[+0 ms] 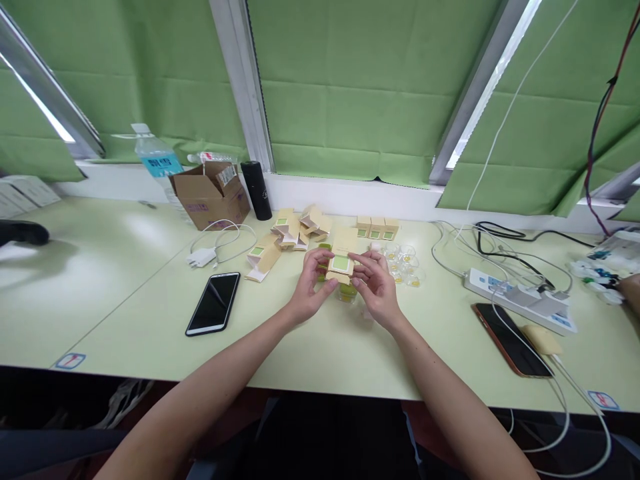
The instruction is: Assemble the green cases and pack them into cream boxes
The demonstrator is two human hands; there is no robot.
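Between both hands is a small cream cardboard box [342,257] with a green square on its front and flaps sticking out. My left hand [313,283] grips its left side, thumb low and fingers behind. On the right side, my right hand [375,283] holds it with fingertips and thumb. Green-filled small containers [347,293] show partly below and behind the box. Several clear round cups [404,263] with yellow bits sit just right of my right hand. Several unfolded cream boxes [287,230] lie in a pile to the left, and a row of closed ones [377,228] stands behind.
Left are a phone [214,303], a white charger [203,257], an open brown carton [213,197], a black bottle [256,191] and a large water bottle [157,160]. A power strip [520,301], another phone [511,340] and loose cables lie to the right.
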